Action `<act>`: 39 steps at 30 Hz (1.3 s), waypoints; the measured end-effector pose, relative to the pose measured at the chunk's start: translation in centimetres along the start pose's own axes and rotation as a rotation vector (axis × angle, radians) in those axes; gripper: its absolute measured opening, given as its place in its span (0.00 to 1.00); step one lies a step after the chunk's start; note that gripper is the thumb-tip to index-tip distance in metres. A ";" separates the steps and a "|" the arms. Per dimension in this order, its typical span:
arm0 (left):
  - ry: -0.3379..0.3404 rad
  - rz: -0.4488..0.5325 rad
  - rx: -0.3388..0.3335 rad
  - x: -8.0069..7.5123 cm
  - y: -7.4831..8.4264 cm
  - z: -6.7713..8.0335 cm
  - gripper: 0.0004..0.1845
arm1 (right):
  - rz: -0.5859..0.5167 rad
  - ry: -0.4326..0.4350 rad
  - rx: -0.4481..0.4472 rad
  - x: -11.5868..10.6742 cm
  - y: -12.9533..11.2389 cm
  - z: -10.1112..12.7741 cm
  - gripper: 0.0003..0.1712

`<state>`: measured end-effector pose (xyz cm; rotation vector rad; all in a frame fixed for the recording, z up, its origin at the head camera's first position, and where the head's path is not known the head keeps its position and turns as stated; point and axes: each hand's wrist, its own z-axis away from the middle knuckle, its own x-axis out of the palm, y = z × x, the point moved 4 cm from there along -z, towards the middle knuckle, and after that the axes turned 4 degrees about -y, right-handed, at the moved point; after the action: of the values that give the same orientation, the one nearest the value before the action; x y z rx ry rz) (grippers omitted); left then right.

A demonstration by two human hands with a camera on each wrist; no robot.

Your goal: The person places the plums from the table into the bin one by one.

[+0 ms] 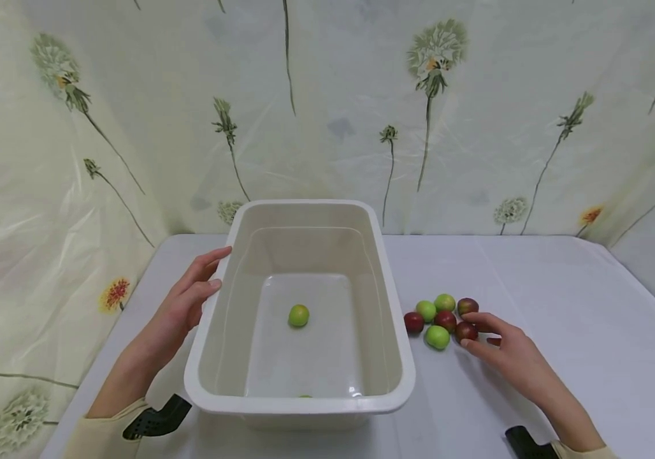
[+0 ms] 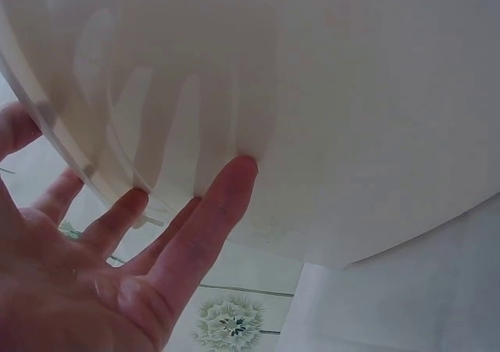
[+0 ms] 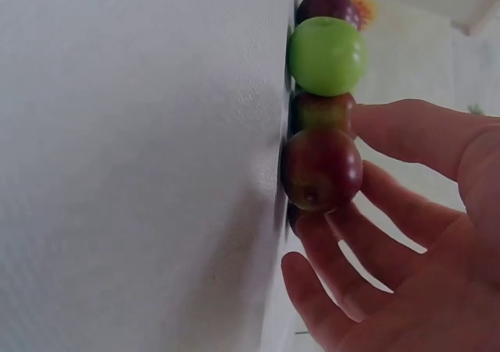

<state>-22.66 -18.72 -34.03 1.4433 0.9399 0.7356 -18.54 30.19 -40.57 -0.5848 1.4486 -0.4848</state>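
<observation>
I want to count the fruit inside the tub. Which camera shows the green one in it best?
The head view: it looks down into the white tub, where the green fruit lies on the bottom. The left wrist view shows only the tub's outer wall; the right wrist view shows only fruit outside it.

White plastic tub (image 1: 387, 299) sits upright on the table, long side running away from me, one small green fruit (image 1: 299, 315) loose on its floor near the middle. Cluster of six small round fruits just right of the tub, all touching or nearly so: three green, three dark red. The dark red fruit (image 1: 466, 331) at the cluster's right front edge is the one at my fingertips.
</observation>
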 end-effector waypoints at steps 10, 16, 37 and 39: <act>-0.003 0.004 0.004 0.0 0.1 0.1 0.25 | 0.039 -0.024 0.007 0.2 0.3 0.1 0.27; -0.002 0.003 0.001 0.0 0.1 0.1 0.25 | 0.036 -0.025 0.009 0.3 0.3 0.0 0.28; 0.011 -0.007 -0.005 0.1 0.0 0.2 0.25 | -0.019 0.003 0.010 0.0 0.2 0.1 0.26; 0.008 -0.006 -0.002 0.1 -0.1 0.1 0.25 | -0.032 0.002 0.006 -0.1 0.1 0.2 0.26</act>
<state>-22.55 -18.72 -34.14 1.4366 0.9486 0.7379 -18.33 30.33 -40.58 -0.6033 1.4415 -0.5147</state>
